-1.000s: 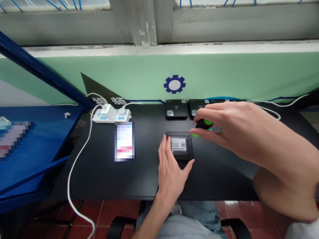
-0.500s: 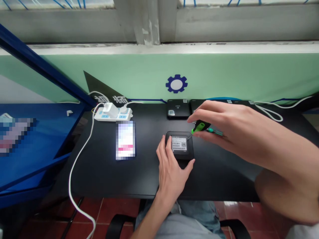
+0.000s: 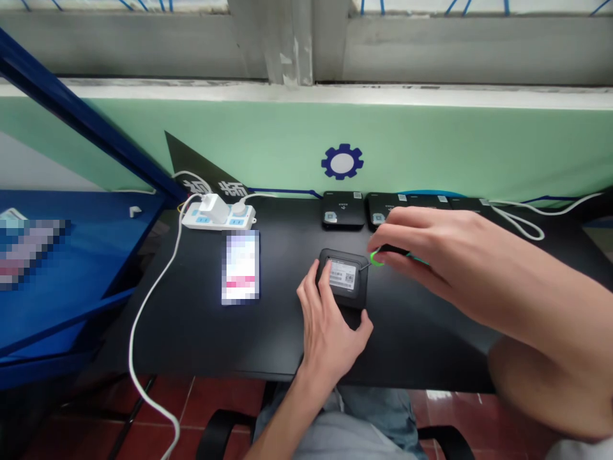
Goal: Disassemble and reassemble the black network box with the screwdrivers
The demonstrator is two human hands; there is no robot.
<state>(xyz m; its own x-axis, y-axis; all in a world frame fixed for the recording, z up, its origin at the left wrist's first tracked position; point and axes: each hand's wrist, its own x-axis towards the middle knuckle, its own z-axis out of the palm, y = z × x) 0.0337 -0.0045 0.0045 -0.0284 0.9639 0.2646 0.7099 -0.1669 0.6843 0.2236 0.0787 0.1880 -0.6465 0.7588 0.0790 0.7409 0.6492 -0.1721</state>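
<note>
A black square device [image 3: 358, 297] lies on the black table with a white label facing up. My left hand [image 3: 328, 326] grips it from the near left side, fingers on its left edge and top, thumb at the near right corner. In my right hand [image 3: 421, 239] is a screwdriver [image 3: 376, 258] with a green and black handle, mostly hidden by the fingers. Its thin metal shaft slants down left to the label's upper right corner. Whether the tip sits in a screw is too small to tell.
Several similar black boxes [image 3: 343, 209] stand along the back edge. A white power strip [image 3: 220, 216] with plugs and a lit phone [image 3: 240, 267] lie to the left. A white cable [image 3: 131, 345] hangs over the table's left side. Another cable [image 3: 520, 223] loops at the back right.
My right hand has tipped the screwdriver lower and flatter, so less of its handle shows. The device has turned slightly under my left hand.
</note>
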